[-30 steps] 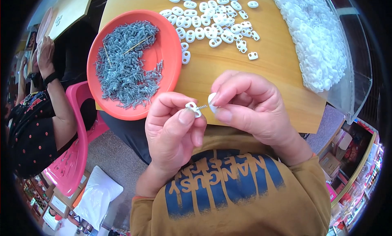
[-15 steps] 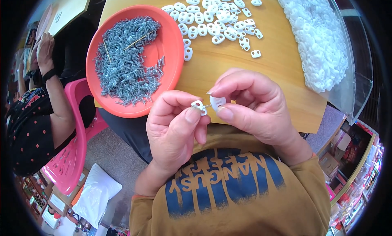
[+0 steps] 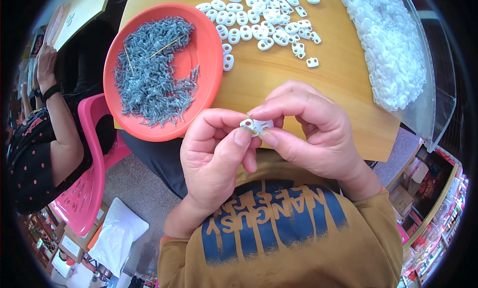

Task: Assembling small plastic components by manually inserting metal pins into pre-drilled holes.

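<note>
Close in front of my body, my left hand [image 3: 211,151] pinches a small white two-hole cord lock core [image 3: 247,123] between thumb and forefinger. My right hand [image 3: 318,131] grips a white oval cord lock shell [image 3: 264,124] with thumb and forefinger. The two plastic parts meet end to end, and fingertips cover much of them. No spring shows between them. Left of my hands, an orange-red basin [image 3: 213,84] holds a heap of small metal coil springs [image 3: 154,74] and two thin brass-coloured sticks. White two-hole cord locks [image 3: 264,19] lie spread at the table's far side.
At the right of the wooden table [image 3: 298,81], a clear tray [image 3: 440,101] is heaped with white plastic pieces [image 3: 393,54]. A pink chair [image 3: 94,153] with a seated person [image 3: 64,138] stands at left. A white bag [image 3: 119,233] lies on the floor.
My hands have come together: the shell in my right hand now meets the core in my left. The spring seen between them before is out of sight.
</note>
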{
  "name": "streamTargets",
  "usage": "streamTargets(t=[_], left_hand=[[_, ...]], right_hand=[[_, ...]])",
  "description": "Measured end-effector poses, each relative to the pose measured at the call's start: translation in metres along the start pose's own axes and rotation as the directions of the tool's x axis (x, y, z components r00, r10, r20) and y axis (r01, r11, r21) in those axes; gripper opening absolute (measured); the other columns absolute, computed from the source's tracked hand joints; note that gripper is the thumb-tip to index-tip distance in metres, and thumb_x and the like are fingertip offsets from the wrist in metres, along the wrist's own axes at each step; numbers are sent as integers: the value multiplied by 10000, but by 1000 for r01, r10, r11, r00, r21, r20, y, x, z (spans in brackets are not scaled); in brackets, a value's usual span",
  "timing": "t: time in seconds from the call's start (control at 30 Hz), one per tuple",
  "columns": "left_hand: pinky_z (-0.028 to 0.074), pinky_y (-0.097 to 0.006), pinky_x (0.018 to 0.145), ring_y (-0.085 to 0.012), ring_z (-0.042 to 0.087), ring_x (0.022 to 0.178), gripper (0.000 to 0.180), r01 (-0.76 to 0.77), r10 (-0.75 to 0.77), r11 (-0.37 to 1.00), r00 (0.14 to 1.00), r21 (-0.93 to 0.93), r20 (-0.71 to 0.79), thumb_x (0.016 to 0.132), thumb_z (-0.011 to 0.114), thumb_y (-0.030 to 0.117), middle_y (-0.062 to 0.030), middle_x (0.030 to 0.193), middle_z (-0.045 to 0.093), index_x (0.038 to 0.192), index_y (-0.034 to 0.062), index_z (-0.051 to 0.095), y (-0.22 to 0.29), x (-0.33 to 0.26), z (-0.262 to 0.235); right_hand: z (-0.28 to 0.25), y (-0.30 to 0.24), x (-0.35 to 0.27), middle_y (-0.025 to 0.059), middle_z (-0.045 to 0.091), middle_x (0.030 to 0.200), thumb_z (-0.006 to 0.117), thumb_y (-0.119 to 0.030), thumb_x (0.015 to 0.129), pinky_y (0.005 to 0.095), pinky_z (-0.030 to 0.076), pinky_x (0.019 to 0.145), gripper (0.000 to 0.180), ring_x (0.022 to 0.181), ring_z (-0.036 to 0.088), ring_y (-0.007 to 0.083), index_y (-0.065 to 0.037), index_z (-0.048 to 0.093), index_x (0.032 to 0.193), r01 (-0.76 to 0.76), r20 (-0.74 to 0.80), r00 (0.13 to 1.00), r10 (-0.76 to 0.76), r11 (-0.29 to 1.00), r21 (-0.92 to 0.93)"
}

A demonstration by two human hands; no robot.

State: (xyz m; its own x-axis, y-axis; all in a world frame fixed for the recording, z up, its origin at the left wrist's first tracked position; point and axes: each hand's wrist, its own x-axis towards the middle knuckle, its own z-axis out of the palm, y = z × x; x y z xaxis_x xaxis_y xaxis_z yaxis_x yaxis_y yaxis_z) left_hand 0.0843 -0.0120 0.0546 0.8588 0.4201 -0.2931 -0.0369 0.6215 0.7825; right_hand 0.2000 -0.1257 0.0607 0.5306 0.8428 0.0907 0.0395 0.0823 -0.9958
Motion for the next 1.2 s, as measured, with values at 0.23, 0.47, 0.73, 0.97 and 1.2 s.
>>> streamTargets(t=[0.23, 0.47, 0.73, 0.97, 1.2], left_hand=[[455, -182, 498, -87, 551, 621, 140, -5, 5, 999, 1000, 31, -2, 849, 521, 55, -105, 830, 591, 962, -20, 488, -2, -2, 1], [484, -208, 535, -137, 579, 634, 170, -20, 21, 999, 999, -26, 45, 858, 494, 46, -137, 859, 588, 1009, -30, 474, -3, -4, 1], [490, -222, 545, -144, 582, 632, 256, -15, 18, 999, 997, -42, 71, 854, 487, 23, -142, 863, 588, 1094, -25, 417, -4, -2, 3], [491, -208, 558, -126, 581, 679, 368, 17, -17, 1000, 995, 5, 96, 847, 496, 14, -128, 888, 587, 1191, -50, 384, 0, 0, 2], [483, -197, 558, -122, 581, 660, 356, 12, -13, 1000, 996, 15, 86, 843, 502, 6, -122, 901, 588, 1181, -53, 406, -1, -1, 2]], right_hand=[[-1, 0, 0, 72, 569, 864, 606, 51, 715, 235, 421, 676, 252, 763, 525, 131, -18, 598, 957, 36, 15, 999, -35, 995, -90], [-1, 1, -4, 77, 541, 883, 515, 13, 806, 221, 436, 676, 233, 766, 532, 119, 3, 574, 1031, -15, 25, 1000, 15, 1000, -21], [4, -2, -6, 68, 506, 913, 455, -11, 856, 202, 445, 718, 260, 805, 518, 98, 23, 496, 1111, -111, 37, 994, 107, 982, 155], [9, -3, -5, 63, 485, 941, 460, 3, 845, 211, 439, 742, 139, 829, 498, 90, 6, 468, 983, -208, -37, 971, 235, 914, 349], [5, 4, -5, 72, 499, 933, 489, 10, 828, 227, 427, 744, 156, 840, 496, 104, 1, 496, 984, -172, 18, 985, 174, 944, 282]])
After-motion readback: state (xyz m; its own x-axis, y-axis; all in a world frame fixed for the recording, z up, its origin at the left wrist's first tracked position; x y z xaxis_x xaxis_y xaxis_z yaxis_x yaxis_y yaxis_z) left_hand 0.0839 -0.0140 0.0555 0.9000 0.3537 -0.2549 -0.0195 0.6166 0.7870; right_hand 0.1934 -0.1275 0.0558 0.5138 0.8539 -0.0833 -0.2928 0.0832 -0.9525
